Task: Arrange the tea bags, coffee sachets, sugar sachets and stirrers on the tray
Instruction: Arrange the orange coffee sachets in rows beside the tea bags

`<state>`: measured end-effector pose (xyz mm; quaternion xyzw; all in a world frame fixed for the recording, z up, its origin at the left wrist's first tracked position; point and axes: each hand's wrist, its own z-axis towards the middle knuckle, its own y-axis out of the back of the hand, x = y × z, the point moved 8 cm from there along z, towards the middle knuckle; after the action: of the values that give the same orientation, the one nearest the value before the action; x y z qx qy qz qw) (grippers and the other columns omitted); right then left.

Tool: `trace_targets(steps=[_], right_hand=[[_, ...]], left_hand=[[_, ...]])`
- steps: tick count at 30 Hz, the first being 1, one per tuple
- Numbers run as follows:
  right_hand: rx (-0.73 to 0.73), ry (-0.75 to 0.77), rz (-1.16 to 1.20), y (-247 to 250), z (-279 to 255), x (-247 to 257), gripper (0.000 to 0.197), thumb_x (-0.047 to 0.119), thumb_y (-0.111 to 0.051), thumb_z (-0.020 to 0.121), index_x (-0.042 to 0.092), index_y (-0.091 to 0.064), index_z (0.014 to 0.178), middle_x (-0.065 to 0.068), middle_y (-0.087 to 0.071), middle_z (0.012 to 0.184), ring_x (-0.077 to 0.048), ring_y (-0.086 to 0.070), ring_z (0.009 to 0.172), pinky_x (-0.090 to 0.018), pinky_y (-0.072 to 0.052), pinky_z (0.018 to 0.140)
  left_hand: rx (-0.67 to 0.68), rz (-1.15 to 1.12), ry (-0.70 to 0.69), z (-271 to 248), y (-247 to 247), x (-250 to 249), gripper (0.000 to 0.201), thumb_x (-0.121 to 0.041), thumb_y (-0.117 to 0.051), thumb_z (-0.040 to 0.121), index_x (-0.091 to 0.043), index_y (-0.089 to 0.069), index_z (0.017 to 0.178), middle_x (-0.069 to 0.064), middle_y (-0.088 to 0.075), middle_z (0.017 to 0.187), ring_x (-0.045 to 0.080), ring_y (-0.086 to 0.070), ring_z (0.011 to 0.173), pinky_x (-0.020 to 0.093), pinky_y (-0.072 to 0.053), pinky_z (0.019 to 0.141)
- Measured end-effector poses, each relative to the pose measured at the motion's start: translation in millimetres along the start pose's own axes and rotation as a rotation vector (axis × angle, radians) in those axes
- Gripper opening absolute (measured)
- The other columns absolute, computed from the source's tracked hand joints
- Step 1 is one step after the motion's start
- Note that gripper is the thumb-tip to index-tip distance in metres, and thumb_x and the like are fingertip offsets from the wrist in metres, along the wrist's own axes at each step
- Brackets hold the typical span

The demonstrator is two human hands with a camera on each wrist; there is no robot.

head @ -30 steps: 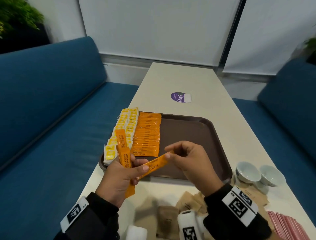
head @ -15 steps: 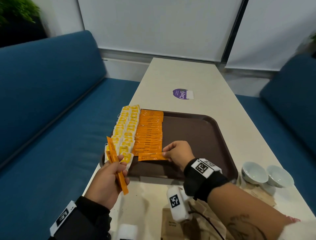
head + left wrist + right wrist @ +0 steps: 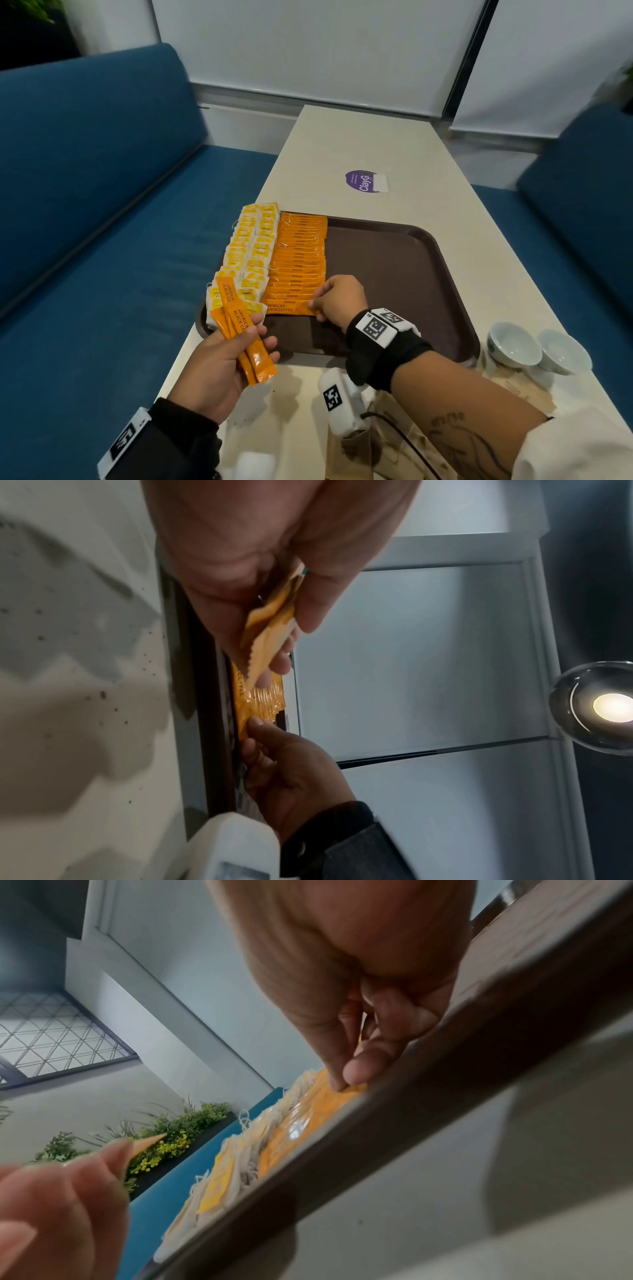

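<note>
The right hand's fingers (image 3: 356, 1073) pinch the right end of the nearest coffee sachet (image 3: 289, 307), thumb and forefinger closed on its crimped seal as it lies flat at the near end of the orange row (image 3: 299, 260) on the tray (image 3: 394, 274). The right hand (image 3: 337, 298) is low over the tray floor. The left hand (image 3: 219, 370) holds a small fan of spare coffee sachets (image 3: 239, 329) above the tray's near left corner, its fingers curled round their lower halves.

These sticks look light, thin and glossy, so I judge them slippery and apt to slide or skew the overlapped row if pushed flat. The sealed ends seem the stiffest place to take hold; the powder-filled middle would likely bend. Left of the orange row the tea bags (image 3: 253, 253) lie in two columns, soft and stringed, easily snagged. On the worktop (image 3: 342, 144) near the tray lie brown sachets (image 3: 520, 394) and two small cups (image 3: 513, 342).
</note>
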<state>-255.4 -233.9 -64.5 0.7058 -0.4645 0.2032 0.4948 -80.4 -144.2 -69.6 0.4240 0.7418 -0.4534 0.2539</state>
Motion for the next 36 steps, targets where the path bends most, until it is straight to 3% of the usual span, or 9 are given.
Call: trace_targets(steps=[7,13,15,19,21,23,27,31,36], right_hand=[[0.016,0.004,-0.032,2,-1,1,0.022,0.014,-0.073,0.081,0.015,-0.052,0.074,-0.007,-0.066,0.085,-0.018,-0.063,0.068,-0.035,-0.057,0.082],[-0.096,0.298,0.044,13,-22,25,0.019,0.025,-0.075,0.078,0.016,-0.058,0.079,-0.005,-0.064,0.090,-0.016,-0.058,0.082,-0.034,-0.051,0.076],[-0.018,0.345,0.169,10,-34,35,0.021,0.029,-0.073,0.080,0.014,-0.061,0.086,-0.007,-0.064,0.094,-0.017,-0.057,0.082,-0.035,-0.051,0.074],[0.309,0.261,0.343,-7,-65,42,0.030,0.033,-0.071,0.082,0.011,-0.061,0.101,-0.002,-0.062,0.090,-0.013,-0.053,0.071,-0.025,-0.048,0.061],[0.487,0.188,0.385,-19,-82,34,0.031,0.025,-0.074,0.080,0.011,-0.058,0.102,-0.003,-0.063,0.088,-0.017,-0.057,0.072,-0.026,-0.051,0.060],[0.551,0.178,0.284,-28,-93,21,0.040,0.022,-0.078,0.076,0.013,-0.053,0.106,0.000,-0.061,0.080,-0.012,-0.057,0.063,-0.021,-0.044,0.047],[0.508,0.240,0.184,-39,-100,3,0.041,0.007,-0.078,0.074,0.014,-0.044,0.096,0.000,-0.057,0.068,-0.014,-0.057,0.055,-0.021,-0.030,0.038],[0.442,0.263,0.267,-28,-101,3,0.029,0.001,-0.072,0.078,0.013,-0.048,0.087,-0.001,-0.060,0.061,-0.013,-0.056,0.048,-0.018,-0.029,0.036],[0.278,0.282,0.373,5,-91,13,0.018,-0.006,-0.067,0.081,0.009,-0.058,0.079,-0.006,-0.057,0.066,-0.004,-0.053,0.042,-0.014,-0.041,0.041]], left_hand=[[0.033,0.048,0.024,0,1,2,0.018,-0.007,-0.047,0.094,-0.006,-0.063,0.103,0.010,-0.066,0.086,0.024,-0.068,0.073,0.034,-0.059,0.054],[0.120,0.098,0.051,-4,-7,3,0.020,-0.010,-0.048,0.093,-0.006,-0.066,0.099,0.008,-0.069,0.075,0.019,-0.067,0.061,0.032,-0.057,0.052],[0.169,0.124,0.068,-9,-13,5,0.020,-0.010,-0.048,0.093,-0.007,-0.067,0.099,0.006,-0.069,0.073,0.017,-0.066,0.059,0.029,-0.056,0.050],[0.238,0.122,0.055,-18,-25,6,0.018,-0.009,-0.052,0.088,-0.006,-0.065,0.099,0.008,-0.068,0.073,0.018,-0.066,0.057,0.029,-0.055,0.049],[0.251,0.096,0.009,-21,-29,3,0.025,-0.017,-0.061,0.081,-0.007,-0.064,0.103,0.009,-0.071,0.077,0.020,-0.068,0.062,0.031,-0.057,0.052],[0.249,0.067,-0.055,-22,-31,0,0.037,-0.028,-0.069,0.074,-0.009,-0.064,0.106,0.008,-0.073,0.085,0.021,-0.071,0.070,0.032,-0.058,0.055],[0.194,0.039,-0.111,-24,-31,0,0.022,-0.014,-0.043,0.094,-0.004,-0.062,0.097,0.008,-0.074,0.079,0.019,-0.071,0.067,0.033,-0.057,0.054],[0.147,0.077,-0.121,-25,-26,3,0.025,-0.023,-0.042,0.095,-0.006,-0.061,0.097,0.006,-0.070,0.073,0.016,-0.068,0.063,0.036,-0.050,0.066],[0.023,0.077,-0.106,-24,-13,2,0.029,-0.029,-0.044,0.095,-0.009,-0.065,0.093,0.002,-0.057,0.073,0.014,-0.051,0.066,0.026,-0.053,0.048]])
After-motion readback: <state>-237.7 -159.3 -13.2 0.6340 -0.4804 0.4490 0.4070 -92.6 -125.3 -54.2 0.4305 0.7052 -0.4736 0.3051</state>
